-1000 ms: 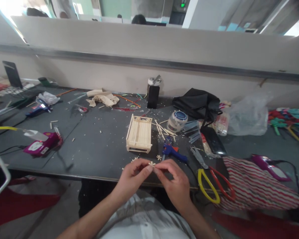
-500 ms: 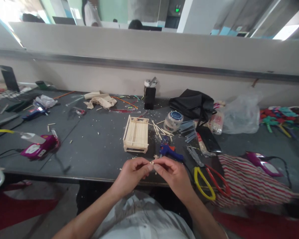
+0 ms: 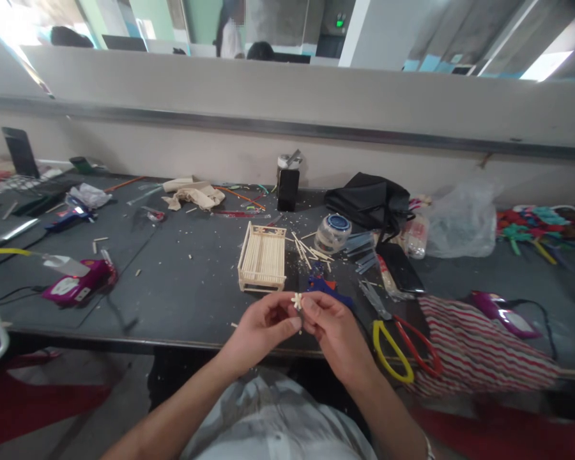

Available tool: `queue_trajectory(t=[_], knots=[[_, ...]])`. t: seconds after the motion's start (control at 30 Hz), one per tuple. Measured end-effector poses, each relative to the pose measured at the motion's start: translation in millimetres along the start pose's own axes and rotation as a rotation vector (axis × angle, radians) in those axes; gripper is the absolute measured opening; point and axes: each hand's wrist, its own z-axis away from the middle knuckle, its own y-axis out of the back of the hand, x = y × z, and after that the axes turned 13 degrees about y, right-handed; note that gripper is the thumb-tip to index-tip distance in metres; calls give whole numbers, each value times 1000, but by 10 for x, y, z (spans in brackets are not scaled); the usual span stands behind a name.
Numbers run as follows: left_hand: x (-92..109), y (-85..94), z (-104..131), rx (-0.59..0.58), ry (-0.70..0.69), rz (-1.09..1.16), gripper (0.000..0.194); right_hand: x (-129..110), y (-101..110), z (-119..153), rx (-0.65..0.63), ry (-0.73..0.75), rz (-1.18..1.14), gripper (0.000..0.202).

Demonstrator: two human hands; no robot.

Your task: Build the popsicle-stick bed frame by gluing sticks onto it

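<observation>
Head view: by the front edge of the bench (image 3: 177,306), the right hand (image 3: 335,319) pinches a star (image 3: 296,301). The left hand (image 3: 261,326) curls close by; I can't tell if it grips. Beyond, nearer the left hand, a stick tray (image 3: 263,259) points lengthwise away.

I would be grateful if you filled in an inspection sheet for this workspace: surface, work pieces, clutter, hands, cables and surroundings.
Surface: dark table littered with pale crumbs.
Work pieces: small flower held up; stick-built frame on the table, loose sticks beside it; glue gun partly behind the right hand.
Clutter: jar, black bag, scissors and striped cloth toward the right; the cloth appears to droop over the front edge.
Hands: right hand pinches the flower; left hand close beside it, contact unclear.
Cables: black cord at the purple box, far left.
Surroundings: pale low wall behind; beyond it, a person and a lit green sign.
</observation>
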Motion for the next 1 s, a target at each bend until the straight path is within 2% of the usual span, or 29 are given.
queue_trajectory(t=[0.07, 0.17, 0.27, 0.37, 0.47, 0.57, 0.63, 0.7, 0.77, 0.8, 0.9, 1.0], knots=[[-9, -22, -12, 40, 0, -84, 23, 18, -8, 4, 10, -7, -5, 20], [-15, 6, -1, 151, -2, -213, 27, 38, 9, -10, 58, -3, -23, 21], [-46, 87, 55, 202, -51, -361, 28, 47, 62, -48, 94, 6, -92, 23], [-192, 188, 117, 249, -98, -580, 31, 45, 135, -95, 114, 22, -119, 21], [-403, 284, 166, 212, -94, -881, 32, 36, 204, -155, 137, 75, -75, 19], [-450, 364, 221, 181, -209, -1007, 8, 19, 256, -250, 162, 123, -14, 21], [-316, 413, 248, 230, -364, -965, 15, -4, 262, -337, 165, 158, 51, 22], [-81, 468, 236, 368, -520, -890, 13, -42, 229, -442, 151, 199, 153, 22], [185, 535, 155, 553, -609, -852, 8, -91, 152, -563, 128, 244, 272, 22], [310, 572, 87, 605, -624, -851, 6, -114, 101, -628, 118, 270, 327, 22], [594, 684, -186, 623, -622, -854, 9, -151, -68, -837, 85, 391, 433, 20], [741, 764, -464, 511, -575, -895, 23, -117, -204, -1034, 45, 487, 467, 16]])
